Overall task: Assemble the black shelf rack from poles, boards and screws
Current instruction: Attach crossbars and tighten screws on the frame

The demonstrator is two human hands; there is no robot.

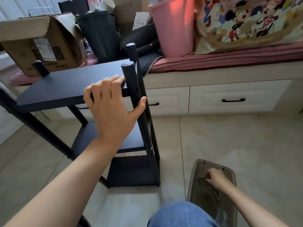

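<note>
Head view: stood nearly built on the floor, rack [91,102] with top board [65,89] seated among poles. Steadied by left hand [111,108], fingers lying flat on the board's near corner, thumb spread against the near pole [132,86], not curled round it. Reached down into a tray [232,176] by right hand [216,177], fingers bent over small hardware; whether pinching any: cannot tell. Likely step: fetching a screw. Next: needed lining it with a pole hole while bracing the board.

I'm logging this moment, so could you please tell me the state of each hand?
Left hand: open, resting on the top board, thumb against the pole.
Right hand: in the tray; cannot tell.
</note>
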